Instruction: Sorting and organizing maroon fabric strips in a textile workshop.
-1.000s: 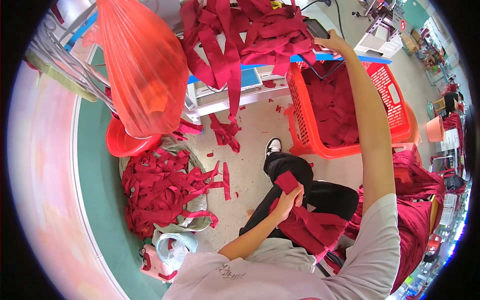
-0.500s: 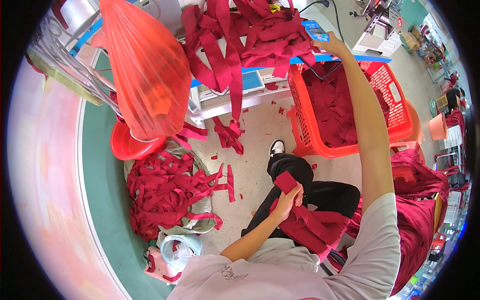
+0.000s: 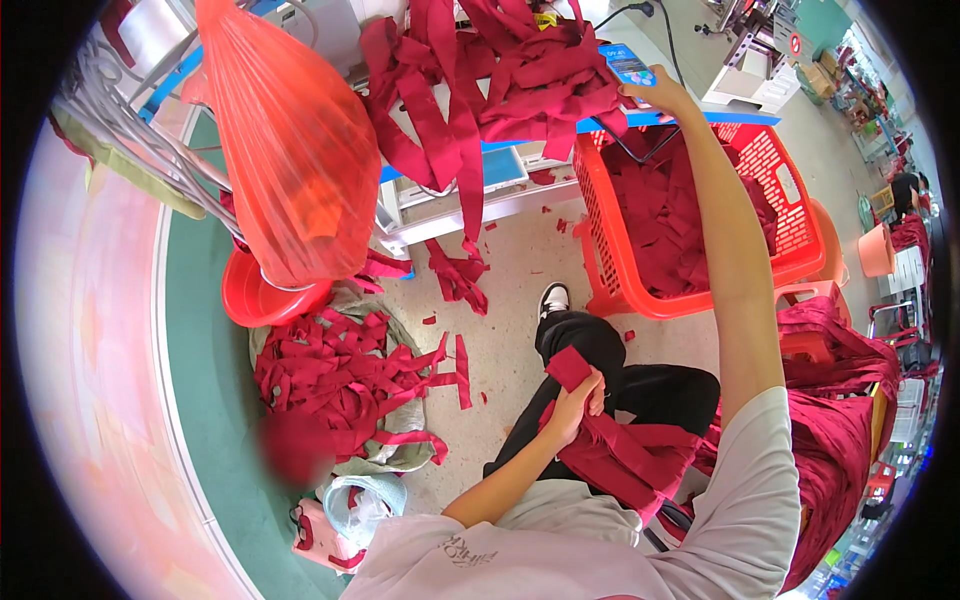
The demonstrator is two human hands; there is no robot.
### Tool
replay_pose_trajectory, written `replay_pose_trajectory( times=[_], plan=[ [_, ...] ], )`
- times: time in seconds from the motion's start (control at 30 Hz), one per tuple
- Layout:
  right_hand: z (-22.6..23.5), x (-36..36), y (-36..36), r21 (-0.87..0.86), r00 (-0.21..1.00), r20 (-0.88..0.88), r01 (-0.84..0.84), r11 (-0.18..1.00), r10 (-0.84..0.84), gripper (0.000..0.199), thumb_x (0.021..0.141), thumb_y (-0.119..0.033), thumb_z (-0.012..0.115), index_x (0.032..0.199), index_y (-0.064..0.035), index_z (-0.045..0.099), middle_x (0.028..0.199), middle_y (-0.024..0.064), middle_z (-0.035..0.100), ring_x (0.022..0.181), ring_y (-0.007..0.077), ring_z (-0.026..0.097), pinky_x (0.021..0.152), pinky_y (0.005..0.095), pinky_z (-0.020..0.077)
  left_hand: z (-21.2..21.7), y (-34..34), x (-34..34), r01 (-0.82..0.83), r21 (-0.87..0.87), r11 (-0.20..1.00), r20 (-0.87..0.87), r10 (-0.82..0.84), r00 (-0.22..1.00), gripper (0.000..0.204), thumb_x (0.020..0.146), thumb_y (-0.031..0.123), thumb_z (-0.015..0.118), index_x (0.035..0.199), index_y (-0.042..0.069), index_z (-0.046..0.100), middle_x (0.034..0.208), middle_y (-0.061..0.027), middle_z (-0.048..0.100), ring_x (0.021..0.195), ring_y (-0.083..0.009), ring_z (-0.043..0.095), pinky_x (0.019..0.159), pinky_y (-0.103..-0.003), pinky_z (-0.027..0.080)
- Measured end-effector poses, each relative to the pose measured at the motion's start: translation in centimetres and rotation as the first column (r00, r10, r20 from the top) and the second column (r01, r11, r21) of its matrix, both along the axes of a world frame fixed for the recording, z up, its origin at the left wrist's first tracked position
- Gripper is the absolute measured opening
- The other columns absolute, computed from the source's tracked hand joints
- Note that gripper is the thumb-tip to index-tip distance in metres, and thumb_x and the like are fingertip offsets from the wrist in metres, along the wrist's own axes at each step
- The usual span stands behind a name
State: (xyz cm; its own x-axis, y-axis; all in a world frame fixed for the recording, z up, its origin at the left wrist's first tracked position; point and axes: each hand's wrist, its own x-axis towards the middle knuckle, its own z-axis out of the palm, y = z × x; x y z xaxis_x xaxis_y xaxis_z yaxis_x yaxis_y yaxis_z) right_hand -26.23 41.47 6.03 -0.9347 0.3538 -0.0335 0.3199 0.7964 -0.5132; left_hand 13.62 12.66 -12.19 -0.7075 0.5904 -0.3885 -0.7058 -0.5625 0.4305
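My left hand (image 3: 575, 408) is closed on dark red fabric strips (image 3: 625, 455) that lie across my lap, and one squared end (image 3: 568, 368) sticks out above the fingers. My right arm reaches far forward to the table edge. There my right hand (image 3: 657, 93) grips a smartphone (image 3: 627, 65) with its blue screen lit. Right beside the phone, a heap of red fabric strips (image 3: 545, 85) covers the table, some hanging over its blue front edge.
A red plastic basket (image 3: 640, 290) full of fabric pieces stands under my right arm. At left hang a red plastic bag (image 3: 290, 160) and, below it, a red basin (image 3: 262, 300). More strips (image 3: 330, 375) are piled on the floor beside a light blue bucket (image 3: 362, 500).
The phone has shifted slightly left in my right hand. My left hand stays almost where it was on the fabric strips. A blurred patch now covers part of the floor pile.
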Motion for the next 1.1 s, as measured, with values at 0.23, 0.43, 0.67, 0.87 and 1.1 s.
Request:
replay_pose_trajectory(
  times=[0.23, 0.43, 0.67, 0.87, 1.1],
  plan=[
    [0.3, 0.1, -0.6, -0.023, 1.0, -0.006, 0.003, 1.0, -0.003, 0.103, 0.056, -0.061, 0.074, 0.137, -0.0059, 0.043, 0.113, 0.0179, 0.065, 0.094, 0.0296, 0.065, 0.062, 0.0415, 0.0569, 0.0, -0.3, 0.0, -0.002, 0.009, 1.0, 0.015, 0.002, 1.0, 0.021, 0.099, 0.023, 0.053, 0.084, 0.009, 0.049, 0.057, 0.0009, 0.043, 0.048, -0.0098, 0.042, 0.05, -0.025, 0.036],
    [0.1, -0.4, 1.0, 0.451, 0.998, 0.038, 0.022, 0.892, -0.044, 0.111, 0.056, -0.083, 0.063, 0.129, -0.0008, 0.056, 0.13, 0.0289, 0.055, 0.124, 0.0431, 0.052, 0.107, 0.0469, 0.0384, 0.4, -0.2, -0.5, -0.015, -0.004, 1.0, 0.015, 0.015, 1.0, 0.021, 0.099, 0.024, 0.052, 0.084, 0.009, 0.049, 0.056, 0.0003, 0.042, 0.049, -0.011, 0.042, 0.05, -0.027, 0.036],
    [-1.5, 10.2, -0.4, 0.159, 0.874, -0.486, 0.067, 0.985, 0.019, 0.043, 0.088, -0.045, 0.056, 0.092, -0.003, 0.065, 0.083, 0.0227, 0.066, 0.084, 0.0424, 0.064, 0.079, 0.05, 0.0512, 0.0, -1.1, -0.8, -0.065, 0.025, 0.998, 0.022, 0.064, 0.998, 0.02, 0.099, 0.022, 0.051, 0.083, 0.01, 0.049, 0.056, -0.0001, 0.042, 0.047, -0.0116, 0.04, 0.049, -0.027, 0.035],
    [-10.3, 18.9, 3.0, 0.432, 0.911, 0.075, -0.396, 0.81, 0.405, 0.027, 0.078, -0.015, 0.063, 0.103, -0.006, 0.063, 0.108, 0.0207, 0.06, 0.104, 0.0374, 0.061, 0.087, 0.0465, 0.0511, 0.3, -1.1, -0.8, -0.032, 0.062, 0.998, 0.019, 0.031, 0.999, 0.021, 0.098, 0.023, 0.052, 0.082, 0.01, 0.049, 0.056, 0.0003, 0.042, 0.048, -0.0113, 0.04, 0.049, -0.027, 0.035],
    [-10.6, 19.9, 5.7, 0.586, 0.931, 0.213, -0.365, 0.723, 0.298, 0.02, 0.082, -0.018, 0.063, 0.091, -0.0008, 0.065, 0.094, 0.0201, 0.066, 0.094, 0.0378, 0.064, 0.084, 0.047, 0.0524, 0.5, -0.1, -0.3, 0.006, 0.011, 1.0, -0.014, -0.006, 1.0, 0.022, 0.098, 0.024, 0.05, 0.083, 0.009, 0.05, 0.057, 0.0002, 0.04, 0.049, -0.0119, 0.039, 0.051, -0.028, 0.034]
  ],
)
